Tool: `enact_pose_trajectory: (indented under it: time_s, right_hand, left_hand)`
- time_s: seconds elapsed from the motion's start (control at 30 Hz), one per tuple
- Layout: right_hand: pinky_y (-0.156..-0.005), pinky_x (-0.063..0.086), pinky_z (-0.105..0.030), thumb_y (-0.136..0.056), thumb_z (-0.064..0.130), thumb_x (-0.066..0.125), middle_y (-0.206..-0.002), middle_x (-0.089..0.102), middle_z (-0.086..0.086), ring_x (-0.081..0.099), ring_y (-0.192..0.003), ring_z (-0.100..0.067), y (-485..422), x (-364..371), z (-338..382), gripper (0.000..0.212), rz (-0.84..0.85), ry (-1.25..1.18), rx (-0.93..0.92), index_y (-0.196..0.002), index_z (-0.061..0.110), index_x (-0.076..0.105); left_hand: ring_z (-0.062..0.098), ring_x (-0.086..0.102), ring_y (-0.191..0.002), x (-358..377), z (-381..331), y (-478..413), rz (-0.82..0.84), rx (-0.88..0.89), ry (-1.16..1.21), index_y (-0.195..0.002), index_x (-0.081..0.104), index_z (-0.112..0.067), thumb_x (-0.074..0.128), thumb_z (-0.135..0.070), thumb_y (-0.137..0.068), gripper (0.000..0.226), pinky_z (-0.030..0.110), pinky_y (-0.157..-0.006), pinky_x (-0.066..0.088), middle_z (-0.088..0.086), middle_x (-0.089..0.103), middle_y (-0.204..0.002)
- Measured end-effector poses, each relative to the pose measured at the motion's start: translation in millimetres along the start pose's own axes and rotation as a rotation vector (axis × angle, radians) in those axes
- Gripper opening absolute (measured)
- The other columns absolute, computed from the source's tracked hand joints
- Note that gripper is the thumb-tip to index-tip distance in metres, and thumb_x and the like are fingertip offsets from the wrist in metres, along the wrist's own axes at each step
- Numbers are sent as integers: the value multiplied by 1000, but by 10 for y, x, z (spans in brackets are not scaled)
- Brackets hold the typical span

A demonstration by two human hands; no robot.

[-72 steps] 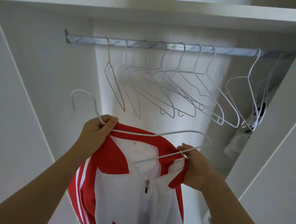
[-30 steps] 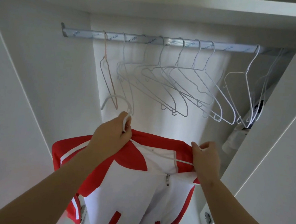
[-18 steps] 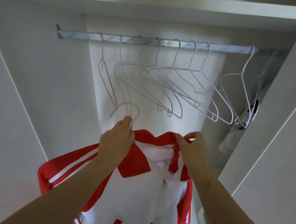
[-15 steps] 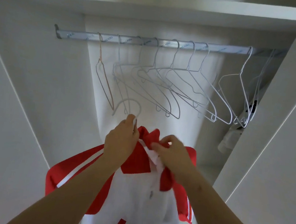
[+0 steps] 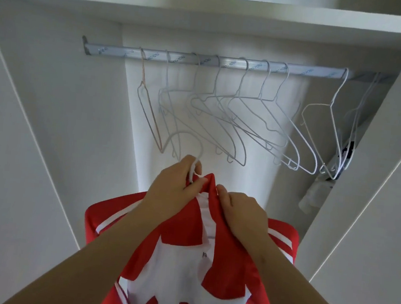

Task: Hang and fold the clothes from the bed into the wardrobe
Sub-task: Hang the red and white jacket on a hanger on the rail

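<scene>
Left hand (image 5: 178,184) grips hanger (image 5: 192,172) neck; right hand (image 5: 241,212) pinches jacket (image 5: 178,272) collar.
Collar now pulled together; ready for the rail (image 5: 300,70).

Both forearms bare, raised forward and upward, converging at centre. Left grip (image 5: 175,185): fingers curled round the neck of a hanger (image 5: 186,135). Right grip (image 5: 241,212): back of hand uppermost, fingertips pinching the collar of a jacket (image 5: 227,280). The two grips sit just beside each other.
</scene>
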State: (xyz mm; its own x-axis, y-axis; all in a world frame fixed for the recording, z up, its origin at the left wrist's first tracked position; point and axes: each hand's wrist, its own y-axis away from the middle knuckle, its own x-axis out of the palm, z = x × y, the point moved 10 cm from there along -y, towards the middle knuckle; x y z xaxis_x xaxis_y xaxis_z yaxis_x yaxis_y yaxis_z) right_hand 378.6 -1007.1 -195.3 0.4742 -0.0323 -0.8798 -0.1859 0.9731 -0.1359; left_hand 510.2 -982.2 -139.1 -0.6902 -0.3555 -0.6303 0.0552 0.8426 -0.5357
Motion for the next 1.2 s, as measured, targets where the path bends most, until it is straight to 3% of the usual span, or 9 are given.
enact_pose_trajectory:
  time_s: [0.07, 0.17, 0.37, 0.47, 0.57, 0.7, 0.87, 1.07, 1.2]
  right_hand:
    - [-52, 30, -22, -98, 51, 23, -67, 53, 0, 48, -62, -14, 1, 25, -75, 58, -14, -50, 52, -69, 12, 55]
    - [-61, 34, -28, -98, 48, 32, -59, 46, 1, 47, -66, -22, -7, -102, -384, 56, -74, -167, 184, -55, 15, 47]
    - [-51, 28, -24, -97, 41, 37, -56, 45, -3, 41, -53, -13, -13, -303, -642, 55, -197, -234, 290, -55, 7, 44]
    - [-50, 27, -22, -98, 41, 37, -54, 43, -2, 40, -51, -12, -42, -221, -522, 54, -170, -241, 240, -55, 9, 44]
    - [-54, 34, -27, -97, 34, 41, -52, 41, -2, 40, -50, -15, -44, -181, -460, 49, -173, -353, 178, -54, 10, 39]
    - [-83, 48, -38, -95, 32, 45, -56, 61, 2, 62, -65, -22, -25, -267, -587, 40, -214, -346, 128, -62, 11, 54]
    - [-80, 40, -34, -98, 36, 35, -54, 49, 2, 52, -65, -22, -20, -152, -635, 52, -17, -70, 164, -51, 14, 41]
    - [-57, 36, -24, -97, 49, 33, -58, 48, -5, 44, -52, -14, -9, 61, -327, 56, 162, -377, 186, -62, 7, 48]
    - [-66, 47, -25, -93, 56, 39, -74, 62, -9, 58, -64, -19, 82, 282, -240, 61, 333, -586, 349, -82, 2, 65]
  left_hand:
    - [4, 50, -63, 79, 5, 22, 116, 7, 1, -83, 38, -38, 64, -28, -85, 28, 18, -63, 43, -10, 53, -73]
    - [10, 52, -77, 100, 142, 104, 262, 26, -127, -98, 36, -33, 65, -25, -84, 33, 18, -68, 41, -14, 52, -89]
    - [8, 52, -87, -43, 489, 158, 329, -57, -235, -114, 40, -28, 65, -28, -84, 39, 6, -68, 35, -16, 47, -98]
    - [6, 49, -87, 74, 282, 75, 291, 17, -242, -119, 46, -24, 60, -41, -86, 40, 10, -69, 34, -14, 49, -100]
    - [8, 55, -80, 102, 120, 20, 138, 127, -360, -111, 57, -21, 29, -64, -84, 59, 13, -64, 35, -8, 61, -91]
    - [5, 51, -74, -77, 190, 29, -32, 82, -319, -103, 64, -18, 26, -63, -81, 63, 3, -62, 28, -5, 65, -87]
    - [-3, 50, -65, -199, 66, 29, -120, 199, -355, -88, 67, -18, 23, -60, -93, 61, -2, -60, 25, -8, 64, -72]
    - [3, 50, -67, -23, 123, 31, -60, 226, -251, -93, 68, -14, 18, -68, -88, 73, 5, -62, 33, -3, 65, -75]
    - [14, 57, -78, -28, 401, 17, 66, 98, -264, -103, 68, -15, 27, -73, -78, 75, 23, -69, 43, 0, 67, -85]
